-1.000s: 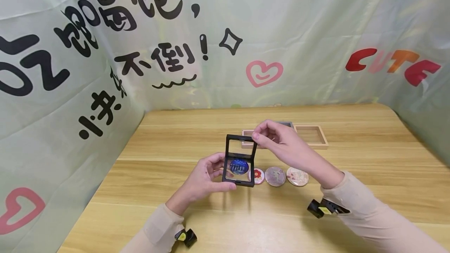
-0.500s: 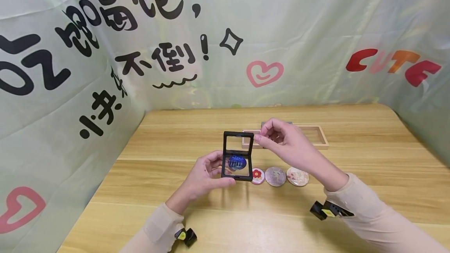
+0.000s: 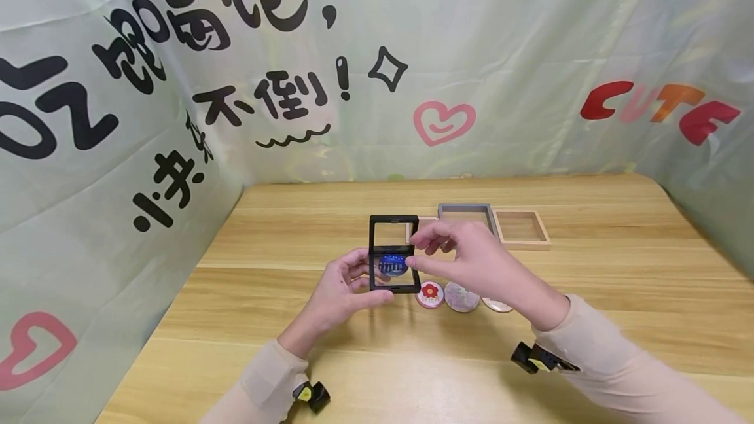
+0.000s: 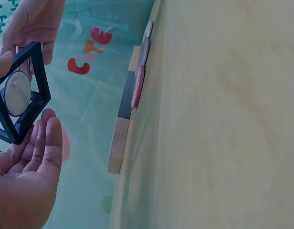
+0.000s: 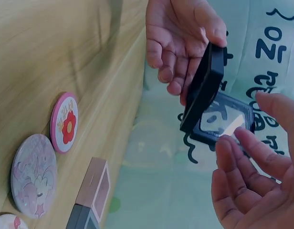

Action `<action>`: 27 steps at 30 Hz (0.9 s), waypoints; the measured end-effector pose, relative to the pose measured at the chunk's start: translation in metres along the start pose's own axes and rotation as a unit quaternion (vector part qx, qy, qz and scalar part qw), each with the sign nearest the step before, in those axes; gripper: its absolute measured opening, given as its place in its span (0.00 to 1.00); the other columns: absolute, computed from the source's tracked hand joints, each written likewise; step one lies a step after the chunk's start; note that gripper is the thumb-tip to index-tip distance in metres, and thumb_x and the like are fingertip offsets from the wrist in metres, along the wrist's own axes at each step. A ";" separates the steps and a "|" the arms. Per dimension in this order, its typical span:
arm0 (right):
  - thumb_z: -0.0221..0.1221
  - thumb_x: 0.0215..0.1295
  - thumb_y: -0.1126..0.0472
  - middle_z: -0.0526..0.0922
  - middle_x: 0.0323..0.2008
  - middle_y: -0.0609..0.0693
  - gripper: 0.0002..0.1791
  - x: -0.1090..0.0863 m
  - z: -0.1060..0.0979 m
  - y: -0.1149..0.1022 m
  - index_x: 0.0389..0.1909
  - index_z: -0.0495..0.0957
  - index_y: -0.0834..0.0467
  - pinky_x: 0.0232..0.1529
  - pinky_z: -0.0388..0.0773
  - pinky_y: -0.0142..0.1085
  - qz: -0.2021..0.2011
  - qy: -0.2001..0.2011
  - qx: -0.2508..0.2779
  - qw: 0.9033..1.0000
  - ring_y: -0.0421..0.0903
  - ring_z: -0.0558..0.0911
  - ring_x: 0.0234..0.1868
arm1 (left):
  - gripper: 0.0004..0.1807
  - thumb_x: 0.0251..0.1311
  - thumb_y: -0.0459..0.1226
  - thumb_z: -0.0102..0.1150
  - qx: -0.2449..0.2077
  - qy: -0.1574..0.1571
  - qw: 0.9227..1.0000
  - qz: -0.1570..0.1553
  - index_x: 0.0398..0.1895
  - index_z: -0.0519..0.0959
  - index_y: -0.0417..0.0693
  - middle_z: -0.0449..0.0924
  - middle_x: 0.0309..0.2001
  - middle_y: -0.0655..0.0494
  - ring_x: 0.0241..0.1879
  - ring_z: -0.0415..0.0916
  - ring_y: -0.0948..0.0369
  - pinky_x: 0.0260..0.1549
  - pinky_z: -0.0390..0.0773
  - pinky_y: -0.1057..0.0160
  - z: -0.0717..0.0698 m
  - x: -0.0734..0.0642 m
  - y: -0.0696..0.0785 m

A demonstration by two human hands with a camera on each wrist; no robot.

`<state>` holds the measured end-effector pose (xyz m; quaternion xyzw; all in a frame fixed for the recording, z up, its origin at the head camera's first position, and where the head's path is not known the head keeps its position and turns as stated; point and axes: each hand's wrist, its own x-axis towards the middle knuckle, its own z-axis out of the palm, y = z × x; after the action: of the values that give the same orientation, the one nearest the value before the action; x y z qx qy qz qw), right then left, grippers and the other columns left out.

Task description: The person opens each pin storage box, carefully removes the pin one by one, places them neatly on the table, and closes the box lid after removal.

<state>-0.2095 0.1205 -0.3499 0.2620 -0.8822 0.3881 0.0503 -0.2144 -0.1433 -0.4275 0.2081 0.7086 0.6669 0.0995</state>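
A black hinged display frame stands unfolded in the air, its lid raised above its base. A round blue badge sits in the lower half; its pale back shows in the left wrist view. My left hand grips the base at its left and lower edge, thumb in front and fingers behind. My right hand is at the frame's right side, fingers loosely extended. In the right wrist view its fingertips are at the lid's edge, thumb apart; whether they touch is unclear.
On the table beyond lie a grey frame, a light wooden frame and a pinkish frame. A red-flower badge, a purple badge and a partly hidden pale badge lie in a row. Printed cloth hangs behind.
My left hand has lifted the display frame slightly and shifted it left. My right hand left the lid's top right corner, moved a little right, then came down and left beside the frame.
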 end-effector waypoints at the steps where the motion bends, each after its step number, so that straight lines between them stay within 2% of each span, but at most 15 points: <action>1: 0.74 0.67 0.51 0.91 0.45 0.41 0.14 0.000 0.001 -0.001 0.49 0.89 0.51 0.49 0.85 0.41 -0.005 -0.001 -0.009 1.000 0.39 0.86 0.44 | 0.33 0.55 0.31 0.80 0.001 0.002 1.000 -0.001 0.66 0.78 0.41 0.87 0.53 0.47 0.56 0.82 0.36 0.58 0.87 0.57 0.000 0.000 0.000; 6: 0.76 0.64 0.51 0.91 0.44 0.43 0.17 0.003 0.010 -0.007 0.50 0.89 0.54 0.47 0.84 0.43 -0.026 -0.002 -0.050 0.998 0.41 0.87 0.45 | 0.33 0.56 0.30 0.80 0.008 0.008 1.000 -0.003 0.66 0.78 0.40 0.87 0.53 0.47 0.55 0.84 0.43 0.57 0.88 0.58 0.000 0.000 0.001; 10: 0.78 0.62 0.51 0.87 0.40 0.43 0.18 0.005 0.018 -0.012 0.48 0.90 0.56 0.41 0.81 0.36 -0.043 0.004 -0.076 0.996 0.42 0.85 0.43 | 0.33 0.56 0.30 0.80 0.010 0.011 1.000 -0.004 0.66 0.78 0.40 0.87 0.53 0.48 0.53 0.85 0.50 0.56 0.88 0.59 0.000 0.001 0.001; 13: 0.78 0.61 0.51 0.85 0.38 0.44 0.19 0.006 0.021 -0.016 0.49 0.90 0.57 0.38 0.79 0.32 -0.045 0.007 -0.095 0.994 0.41 0.83 0.41 | 0.34 0.56 0.30 0.80 0.007 0.012 1.000 0.000 0.67 0.77 0.40 0.87 0.54 0.47 0.53 0.85 0.52 0.55 0.88 0.60 0.000 0.000 0.001; 19: 0.78 0.62 0.49 0.88 0.38 0.46 0.22 0.007 0.029 -0.021 0.51 0.89 0.58 0.37 0.82 0.32 -0.042 0.015 -0.121 0.992 0.40 0.86 0.40 | 0.36 0.57 0.30 0.79 -0.001 0.009 1.000 0.016 0.69 0.76 0.38 0.85 0.59 0.41 0.53 0.86 0.59 0.56 0.88 0.60 0.000 0.001 -0.001; 27: 0.79 0.61 0.50 0.89 0.40 0.47 0.23 0.010 0.035 -0.027 0.51 0.89 0.59 0.39 0.84 0.33 -0.051 0.019 -0.132 0.990 0.41 0.87 0.41 | 0.35 0.56 0.30 0.80 0.001 0.011 1.000 0.012 0.68 0.76 0.40 0.86 0.59 0.42 0.54 0.86 0.61 0.57 0.88 0.60 -0.001 0.001 -0.001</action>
<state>-0.2005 0.0763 -0.3540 0.2907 -0.9099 0.2700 0.1210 -0.2154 -0.1438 -0.4286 0.2097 0.7076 0.6696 0.0836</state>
